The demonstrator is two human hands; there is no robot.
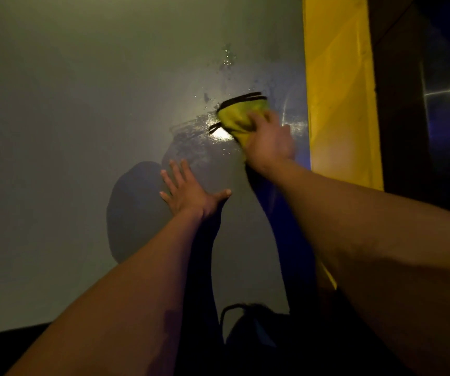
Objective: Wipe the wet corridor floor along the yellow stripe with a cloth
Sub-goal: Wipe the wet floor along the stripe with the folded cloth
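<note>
A yellow-green cloth with a dark hem lies bunched on the grey floor, and my right hand grips it from the near side, blurred by motion. A shiny wet patch spreads to the left of the cloth, with small drops farther ahead. The yellow stripe runs along the floor just right of the cloth. My left hand presses flat on the floor with fingers spread, nearer to me and left of the cloth.
Right of the yellow stripe stands a dark wall or door with a faint reflection. Dark shadows of my arms and head fall on the floor near my left hand. A dark shape sits at the bottom edge.
</note>
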